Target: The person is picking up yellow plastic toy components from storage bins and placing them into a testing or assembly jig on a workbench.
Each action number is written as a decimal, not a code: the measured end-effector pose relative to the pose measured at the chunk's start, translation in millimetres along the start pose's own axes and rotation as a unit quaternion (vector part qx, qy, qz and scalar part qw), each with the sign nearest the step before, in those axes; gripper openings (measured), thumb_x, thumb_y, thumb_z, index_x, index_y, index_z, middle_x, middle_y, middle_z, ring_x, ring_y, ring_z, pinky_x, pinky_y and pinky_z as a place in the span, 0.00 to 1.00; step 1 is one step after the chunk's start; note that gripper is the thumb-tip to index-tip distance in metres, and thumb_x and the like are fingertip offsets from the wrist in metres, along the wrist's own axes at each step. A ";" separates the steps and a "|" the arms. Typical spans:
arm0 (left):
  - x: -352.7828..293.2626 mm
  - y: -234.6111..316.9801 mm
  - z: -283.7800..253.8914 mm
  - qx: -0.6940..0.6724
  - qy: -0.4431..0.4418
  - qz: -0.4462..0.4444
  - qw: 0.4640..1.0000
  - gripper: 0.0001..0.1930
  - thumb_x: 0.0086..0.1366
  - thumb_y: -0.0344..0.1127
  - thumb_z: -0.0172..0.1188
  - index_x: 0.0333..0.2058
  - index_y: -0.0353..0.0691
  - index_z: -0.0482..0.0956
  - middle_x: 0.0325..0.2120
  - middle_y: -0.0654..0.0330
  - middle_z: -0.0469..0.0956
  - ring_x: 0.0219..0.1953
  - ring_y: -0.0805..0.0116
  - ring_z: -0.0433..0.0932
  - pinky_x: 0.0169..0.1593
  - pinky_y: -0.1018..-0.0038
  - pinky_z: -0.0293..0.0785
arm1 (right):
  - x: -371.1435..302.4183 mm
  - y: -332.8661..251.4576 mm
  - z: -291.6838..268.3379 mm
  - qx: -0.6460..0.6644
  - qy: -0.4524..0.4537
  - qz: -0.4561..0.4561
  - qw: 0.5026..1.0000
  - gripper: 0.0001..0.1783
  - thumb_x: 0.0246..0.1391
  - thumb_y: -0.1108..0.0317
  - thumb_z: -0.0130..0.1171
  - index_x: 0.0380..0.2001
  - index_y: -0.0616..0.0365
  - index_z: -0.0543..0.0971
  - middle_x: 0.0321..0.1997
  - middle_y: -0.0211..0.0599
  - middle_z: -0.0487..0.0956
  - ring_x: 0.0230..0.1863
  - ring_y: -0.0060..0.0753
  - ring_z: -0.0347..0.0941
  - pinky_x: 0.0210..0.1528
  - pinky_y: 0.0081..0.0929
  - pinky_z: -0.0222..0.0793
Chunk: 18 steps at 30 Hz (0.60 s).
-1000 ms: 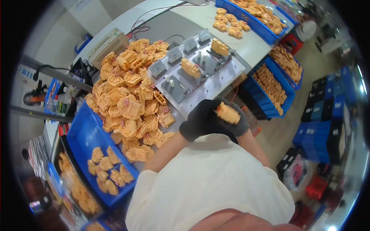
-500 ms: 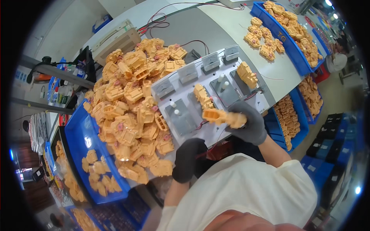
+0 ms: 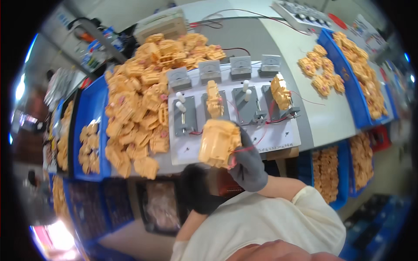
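Observation:
My right hand (image 3: 251, 169), in a grey glove, grips a yellow-orange plastic housing (image 3: 217, 141) with a red wire trailing from it. The housing is raised over the front edge of a white fixture board (image 3: 278, 138). My left hand (image 3: 194, 187), in a dark glove, hangs lower, just off the table's front edge; motion smears its fingers. Two similar housings sit on the board's grey mounts: one housing (image 3: 214, 99) left of centre, another housing (image 3: 281, 92) at the right end. White pegs (image 3: 246, 90) stand on another mount, and dial meters (image 3: 210, 71) line the back.
A large heap of orange housings (image 3: 143, 100) lies left of the board. Blue bins (image 3: 104, 143) stand at the far left, with a blue bin (image 3: 337, 61) at the right. Loose housings (image 3: 322, 69) lie near that bin. Behind the heap is a beige instrument (image 3: 161, 26).
The view has turned and shifted. My right hand has lifted the housing closer and turned its broad face up. My left hand stays low by the table edge, now blurred.

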<state>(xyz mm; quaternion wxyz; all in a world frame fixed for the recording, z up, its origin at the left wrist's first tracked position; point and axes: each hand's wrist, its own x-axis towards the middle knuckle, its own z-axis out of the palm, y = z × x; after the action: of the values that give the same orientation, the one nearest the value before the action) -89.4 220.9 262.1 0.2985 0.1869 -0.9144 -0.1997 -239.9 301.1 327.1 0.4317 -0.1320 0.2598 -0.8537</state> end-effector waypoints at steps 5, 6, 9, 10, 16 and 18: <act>-30.6 51.5 60.1 -0.410 -0.029 -0.318 0.855 0.33 0.58 0.48 0.60 0.56 0.36 0.61 0.48 0.50 0.69 0.51 0.50 0.67 0.55 0.60 0.62 | -46.5 2.9 -41.6 -0.178 -0.053 0.120 0.975 0.30 0.59 0.66 0.50 0.63 0.58 0.57 0.51 0.37 0.68 0.46 0.24 0.67 0.50 0.23 0.64; -36.8 58.9 67.7 -0.400 -0.071 -0.321 0.855 0.29 0.60 0.47 0.56 0.55 0.36 0.61 0.47 0.51 0.69 0.49 0.53 0.68 0.53 0.61 0.65 | -55.0 -2.9 -55.5 -0.288 -0.098 0.019 0.952 0.28 0.59 0.67 0.49 0.62 0.59 0.59 0.51 0.40 0.68 0.46 0.27 0.68 0.49 0.24 0.64; -42.6 73.0 69.9 -0.451 0.009 -0.259 0.854 0.24 0.66 0.45 0.48 0.55 0.37 0.62 0.48 0.53 0.70 0.47 0.61 0.72 0.47 0.68 0.71 | -64.4 -29.3 -92.1 -0.434 -0.151 -0.225 0.859 0.24 0.57 0.73 0.49 0.57 0.62 0.66 0.52 0.47 0.69 0.44 0.35 0.71 0.48 0.28 0.66; -39.9 77.2 67.2 -0.276 -0.014 -0.208 0.938 0.23 0.66 0.43 0.49 0.55 0.37 0.62 0.49 0.54 0.70 0.47 0.62 0.73 0.46 0.70 0.73 | -75.7 -41.4 -105.0 -0.444 -0.126 -0.254 0.850 0.22 0.56 0.74 0.49 0.55 0.64 0.68 0.50 0.46 0.70 0.45 0.37 0.70 0.48 0.29 0.66; 14.5 105.2 73.8 -0.515 -0.011 -0.197 0.834 0.17 0.62 0.28 0.56 0.50 0.38 0.67 0.42 0.58 0.75 0.45 0.67 0.75 0.44 0.71 0.74 | -88.2 -111.7 -174.0 -0.371 0.184 -0.269 0.870 0.15 0.57 0.74 0.52 0.47 0.64 0.74 0.37 0.31 0.75 0.34 0.22 0.69 0.39 0.20 0.67; 32.2 114.2 74.4 -0.527 -0.013 -0.178 0.831 0.19 0.61 0.30 0.57 0.51 0.37 0.65 0.42 0.59 0.75 0.42 0.70 0.77 0.42 0.74 0.75 | -95.4 -128.0 -194.1 -0.329 0.260 -0.231 0.878 0.15 0.57 0.73 0.53 0.47 0.64 0.75 0.37 0.29 0.76 0.34 0.20 0.69 0.39 0.19 0.67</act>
<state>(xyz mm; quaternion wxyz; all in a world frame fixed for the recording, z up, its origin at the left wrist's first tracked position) -185.3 322.1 276.5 0.2990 0.1581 -0.6255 -0.7031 -356.2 505.0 237.2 0.0711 -0.0964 0.5907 -0.7979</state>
